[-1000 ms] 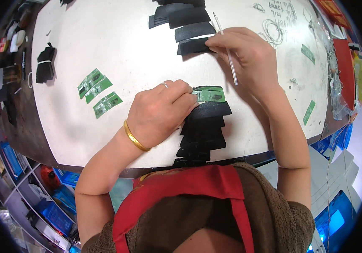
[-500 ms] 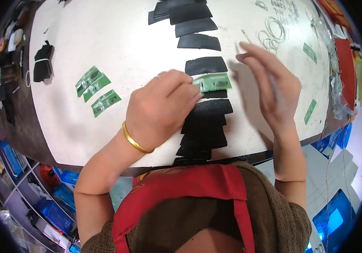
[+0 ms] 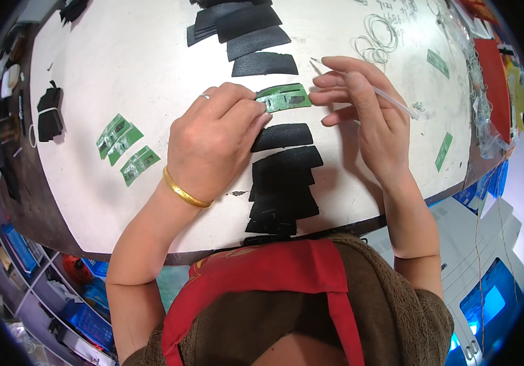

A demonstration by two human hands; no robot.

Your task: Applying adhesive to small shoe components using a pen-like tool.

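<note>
My left hand (image 3: 210,137) pinches the left end of a green template (image 3: 287,96) with dark slots. That template lies over a strip of black leather, most of which is hidden beneath it. My right hand (image 3: 368,113) is just right of the template, holding a slim whitish pen (image 3: 396,104) across the fingers. Its tip points up and away to the left, apart from the leather. Toward me lies one black leather strip (image 3: 283,137), with an overlapping row of black strips (image 3: 283,189) nearer still. Another strip (image 3: 266,63) sits just beyond the template.
More black strips overlap at the far edge (image 3: 249,21). Several green templates (image 3: 140,165) lie at left, near a banded black bundle (image 3: 49,113). Two green pieces (image 3: 444,151) and thin coiled loops (image 3: 381,36) are at right. Shelves (image 3: 36,274) stand at lower left.
My left hand has shifted the green template one strip farther from me. My right hand has come closer to the template with the pen. The whole view has shifted slightly.
</note>
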